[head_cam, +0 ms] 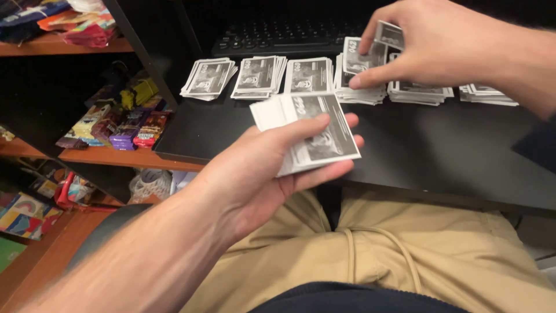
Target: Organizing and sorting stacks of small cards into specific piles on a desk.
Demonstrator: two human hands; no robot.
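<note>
My left hand (272,168) holds a thick stack of black-and-white cards (307,130) face up, thumb resting on the top card, over the near edge of a black desk (440,156). My right hand (431,43) reaches over the far side of the desk and pinches a single card (389,35) above one of the piles (360,87). Several piles of the same cards lie in a row on the desk, from a left pile (207,78) past two middle piles (258,76) to piles on the right (420,93).
A dark keyboard (278,36) lies behind the card piles. Wooden shelves (110,156) on the left hold colourful wrapped snack bars (124,124) and packets. My lap in tan trousers (405,255) sits under the desk edge.
</note>
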